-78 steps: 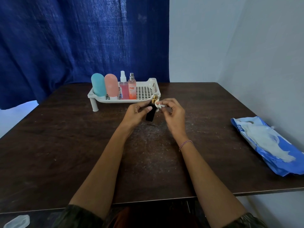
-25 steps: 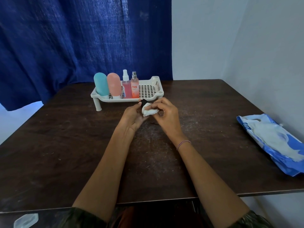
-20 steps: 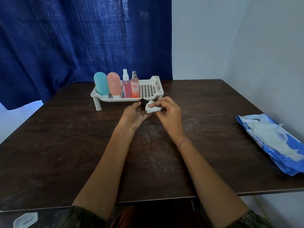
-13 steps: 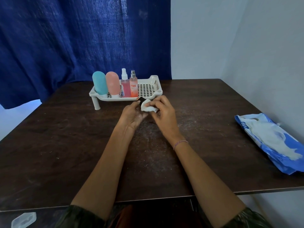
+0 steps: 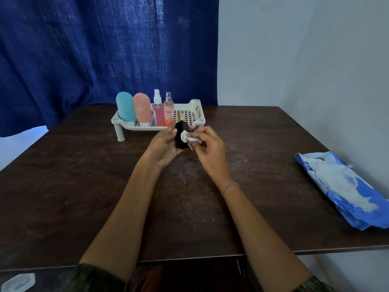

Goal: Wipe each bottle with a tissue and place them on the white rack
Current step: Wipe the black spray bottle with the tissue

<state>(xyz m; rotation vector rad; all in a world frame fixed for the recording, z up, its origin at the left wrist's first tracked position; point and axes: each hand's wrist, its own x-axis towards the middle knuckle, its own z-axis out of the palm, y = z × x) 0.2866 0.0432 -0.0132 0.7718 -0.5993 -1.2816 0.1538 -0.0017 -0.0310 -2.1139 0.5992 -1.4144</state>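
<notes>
Just in front of the white rack (image 5: 197, 120), left hand (image 5: 163, 146) is gripping the black bottle (image 5: 181, 137) above the table (image 5: 84, 186). Right hand (image 5: 208, 147) is pinching a crumpled tissue (image 5: 186, 138), pressing it against the bottle's side.

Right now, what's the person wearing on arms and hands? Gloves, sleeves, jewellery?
No gloves: the left hand and right hand are bare, with no ring or watch that I can see. The right wrist carries a thin red-and-white twisted thread bracelet. The forearms are uncovered. The left sleeve and right sleeve, dark green with a mottled pattern, show only at the frame's bottom edge.
</notes>
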